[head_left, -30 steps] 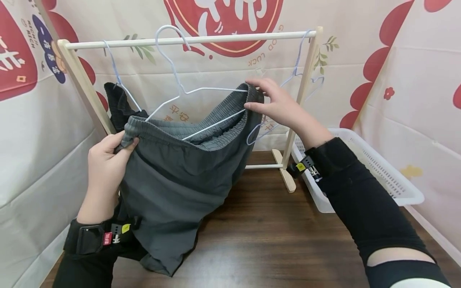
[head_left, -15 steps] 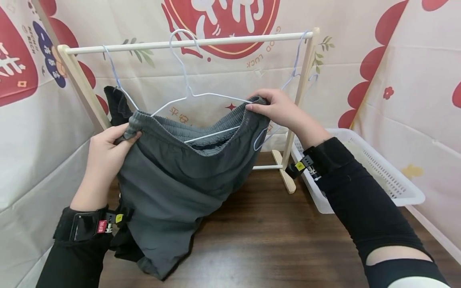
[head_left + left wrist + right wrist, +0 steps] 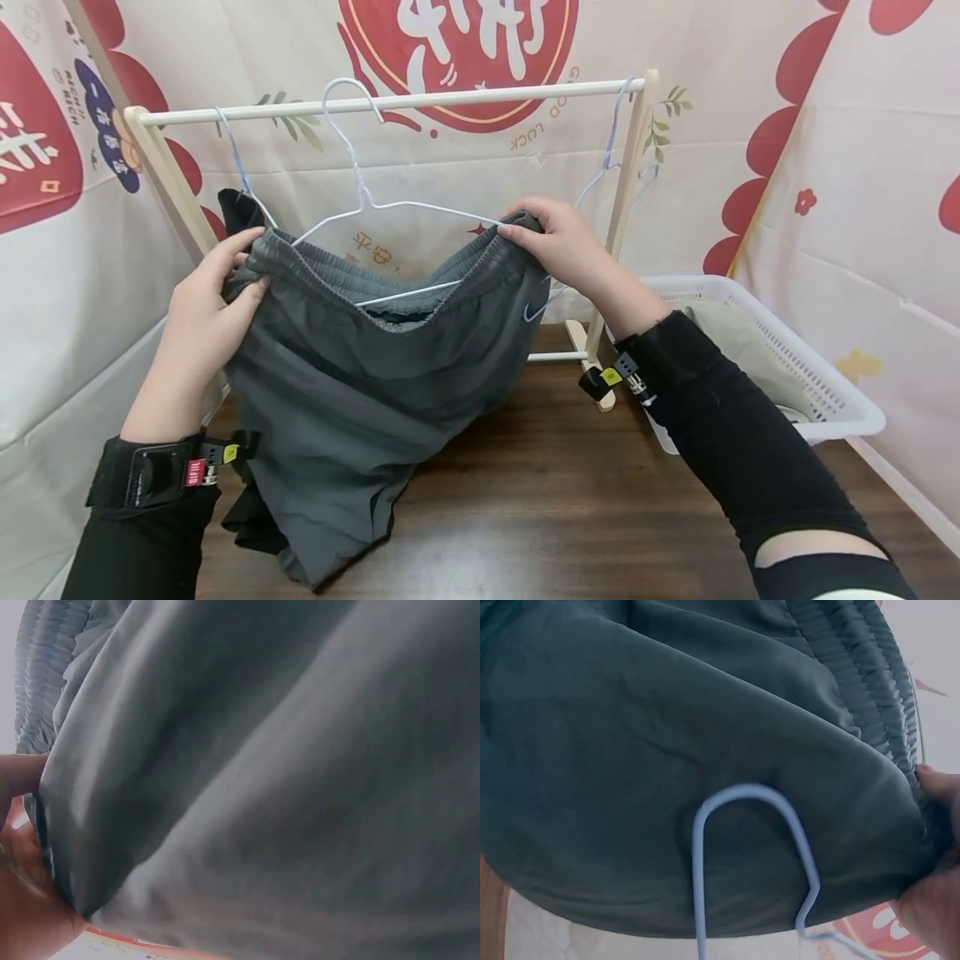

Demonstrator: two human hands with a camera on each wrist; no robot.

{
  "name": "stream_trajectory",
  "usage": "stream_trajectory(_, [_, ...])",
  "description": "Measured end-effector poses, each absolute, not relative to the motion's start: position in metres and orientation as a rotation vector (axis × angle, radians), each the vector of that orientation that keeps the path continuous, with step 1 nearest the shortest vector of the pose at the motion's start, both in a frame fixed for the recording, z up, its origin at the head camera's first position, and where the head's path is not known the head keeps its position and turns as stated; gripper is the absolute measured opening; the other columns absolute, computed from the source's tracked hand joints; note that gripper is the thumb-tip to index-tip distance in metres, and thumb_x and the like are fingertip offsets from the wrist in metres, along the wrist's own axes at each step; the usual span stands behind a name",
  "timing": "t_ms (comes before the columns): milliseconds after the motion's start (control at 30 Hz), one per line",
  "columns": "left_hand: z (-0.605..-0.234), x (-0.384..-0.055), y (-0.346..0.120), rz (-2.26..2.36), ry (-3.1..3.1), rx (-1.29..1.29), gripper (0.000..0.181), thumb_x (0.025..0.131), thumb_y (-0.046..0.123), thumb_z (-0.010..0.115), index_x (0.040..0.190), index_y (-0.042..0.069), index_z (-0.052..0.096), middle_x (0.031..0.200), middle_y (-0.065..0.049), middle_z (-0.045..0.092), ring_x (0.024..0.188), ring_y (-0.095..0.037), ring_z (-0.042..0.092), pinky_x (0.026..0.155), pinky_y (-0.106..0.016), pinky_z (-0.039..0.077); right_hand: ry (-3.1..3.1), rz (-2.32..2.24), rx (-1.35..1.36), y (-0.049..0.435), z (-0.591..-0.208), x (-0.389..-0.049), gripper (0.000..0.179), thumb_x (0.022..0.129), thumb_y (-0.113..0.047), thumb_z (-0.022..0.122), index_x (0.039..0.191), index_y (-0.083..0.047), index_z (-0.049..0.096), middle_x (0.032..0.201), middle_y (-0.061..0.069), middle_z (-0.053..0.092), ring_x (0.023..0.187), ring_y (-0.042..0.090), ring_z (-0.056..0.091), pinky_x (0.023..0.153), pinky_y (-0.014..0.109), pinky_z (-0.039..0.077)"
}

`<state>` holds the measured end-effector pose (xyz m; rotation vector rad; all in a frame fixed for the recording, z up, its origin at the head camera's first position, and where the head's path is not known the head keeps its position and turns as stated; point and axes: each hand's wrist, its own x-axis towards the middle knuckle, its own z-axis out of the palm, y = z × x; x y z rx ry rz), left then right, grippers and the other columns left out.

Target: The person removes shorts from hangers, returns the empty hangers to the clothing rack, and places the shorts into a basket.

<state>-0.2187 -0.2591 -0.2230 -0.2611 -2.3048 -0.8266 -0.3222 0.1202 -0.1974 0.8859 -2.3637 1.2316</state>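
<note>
Grey elastic-waist pants (image 3: 375, 375) held by both hands around a white wire hanger (image 3: 362, 190)

In the head view, one end of the waistband (image 3: 315, 279) is pinched between the thumb and fingers of the left hand (image 3: 213, 308), and the other end is gripped in the same way by the right hand (image 3: 558, 246). The pants are held above the counter (image 3: 480, 517), in front of a wooden garment rack (image 3: 628, 175). The lower bar of the white wire hanger is seen inside the waist opening; its hook is seen across the rack's top rail (image 3: 487, 95), but whether it is borne there cannot be told. At the rack's left end, a dark garment (image 3: 238, 211) is seen beside a bluish hanger (image 3: 238, 158). Pale cloth (image 3: 750, 350) is held in a white plastic basket (image 3: 847, 417) at the right.

In the left wrist view, most of the frame is filled by blurred grey fabric, its edge held by the left hand.

In the right wrist view, the gathered waistband is clasped by the right hand, and part of the fabric is overlapped by a pale blue hanger hook (image 3: 742, 790).
</note>
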Motion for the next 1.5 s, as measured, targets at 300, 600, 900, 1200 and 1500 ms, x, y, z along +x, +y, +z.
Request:
stream_trajectory(300, [-0.218, -0.209, -0.263, -0.9, -2.3, -0.207, 0.044, 0.102, 0.033, 0.044, 0.146, 0.027, 0.045, 0.121, -0.018, 0.055, 0.108, -0.03, 0.047, 0.089, -0.057, 0.033, -2.332, 1.247, 0.9, 0.11, -0.199, -0.304, 0.018, 0.097, -0.02, 0.063, 0.107, -0.007, 0.069, 0.106, 0.007, 0.065, 0.095, 0.019, 0.056, 0.083, 0.035, 0.043])
stream_trajectory(600, [-0.22, -0.206, -0.264, -0.801, -2.317, -0.137, 0.049, 0.096, 0.041, 0.059, 0.131, 0.007, 0.056, 0.118, -0.021, 0.058, 0.102, -0.035, 0.05, 0.081, -0.049, 0.035, -2.381, 1.332, 0.919, 0.111, -0.211, -0.289, 0.019, 0.097, -0.021, 0.063, 0.11, -0.009, 0.069, 0.111, 0.004, 0.066, 0.099, 0.016, 0.057, 0.085, 0.035, 0.044])
stream_trajectory(900, [-0.225, -0.204, -0.262, -0.799, -2.302, -0.121, 0.041, 0.096, 0.041, 0.06, 0.12, 0.007, 0.059, 0.105, -0.015, 0.06, 0.087, -0.024, 0.045, 0.071, -0.037, 0.031, -2.431, 1.376, 0.936, 0.12, -0.221, -0.283, 0.021, 0.097, -0.022, 0.063, 0.112, -0.008, 0.068, 0.113, 0.005, 0.064, 0.102, 0.017, 0.056, 0.087, 0.034, 0.044])
stream_trajectory(1200, [-0.231, -0.202, -0.254, -0.824, -2.239, -0.148, 0.035, 0.096, 0.033, 0.061, 0.126, 0.015, 0.061, 0.106, -0.014, 0.064, 0.09, -0.023, 0.05, 0.074, -0.033, 0.034, -2.453, 1.347, 0.998, 0.128, -0.223, -0.28, 0.022, 0.097, -0.019, 0.062, 0.115, -0.007, 0.067, 0.122, 0.007, 0.062, 0.114, 0.019, 0.054, 0.097, 0.038, 0.041])
stream_trajectory(1500, [-0.238, -0.206, -0.242, -0.738, -2.176, -0.325, 0.037, 0.095, 0.012, 0.065, 0.131, 0.018, 0.062, 0.127, -0.014, 0.062, 0.116, -0.035, 0.055, 0.093, -0.056, 0.04, -2.47, 1.418, 0.976, 0.143, -0.226, -0.277, 0.026, 0.098, -0.021, 0.062, 0.122, -0.012, 0.066, 0.126, 0.003, 0.06, 0.115, 0.016, 0.053, 0.093, 0.038, 0.043])
